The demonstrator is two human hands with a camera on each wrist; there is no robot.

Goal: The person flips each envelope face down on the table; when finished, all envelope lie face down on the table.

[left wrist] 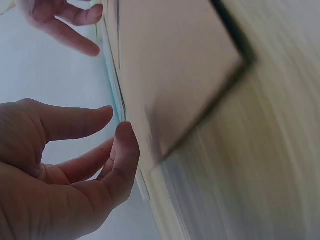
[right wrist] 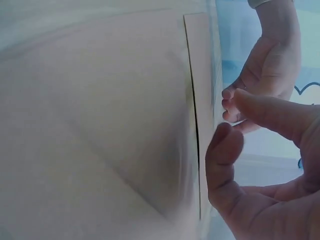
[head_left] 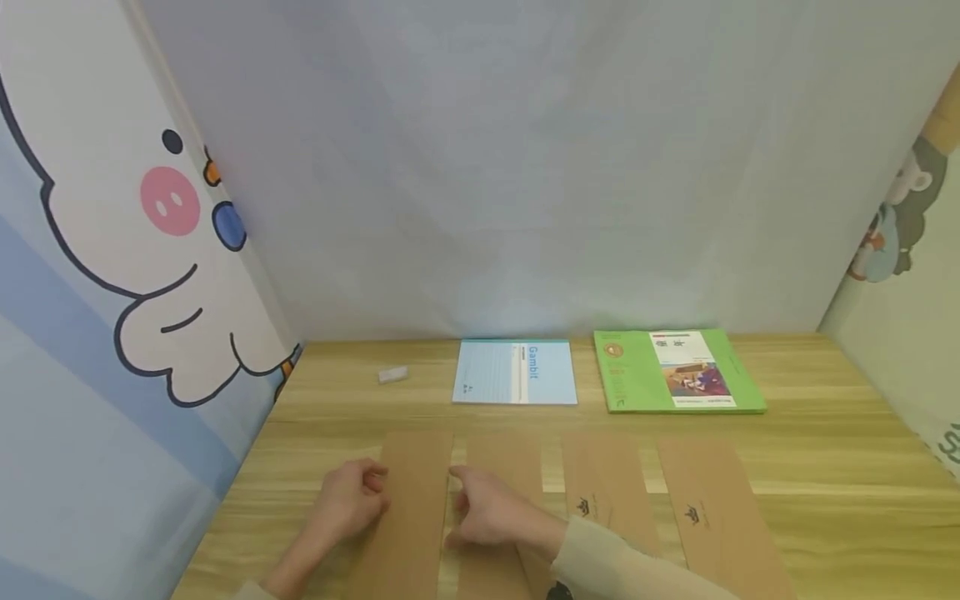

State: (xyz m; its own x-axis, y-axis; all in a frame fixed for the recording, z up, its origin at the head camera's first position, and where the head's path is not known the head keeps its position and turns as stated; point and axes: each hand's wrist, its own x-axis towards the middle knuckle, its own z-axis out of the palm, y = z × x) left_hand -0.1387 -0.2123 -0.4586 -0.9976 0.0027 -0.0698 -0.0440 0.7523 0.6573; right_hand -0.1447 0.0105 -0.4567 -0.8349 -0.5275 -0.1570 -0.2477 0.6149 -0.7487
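Note:
Several long brown kraft-paper pieces lie side by side across the front of the table. My left hand (head_left: 348, 504) is at the left edge of the leftmost brown piece (head_left: 408, 508), its fingers loosely bent. In the left wrist view a small gap shows between thumb and index finger, with nothing held there. My right hand (head_left: 487, 508) hovers over the second brown piece (head_left: 504, 458), near the leftmost piece's right edge. Its thumb and index finger (right wrist: 225, 150) stand apart with nothing between them. Farther right lie a third (head_left: 607, 475) and a fourth piece (head_left: 712, 492), each with a small dark crown print.
At the back of the table lie a light-blue "Gambit" notebook (head_left: 495, 375) and a green book (head_left: 637, 383) with a picture on its cover. A small whitish block (head_left: 392, 374) is left of them. A grey-white curtain (head_left: 525, 208) closes off the back.

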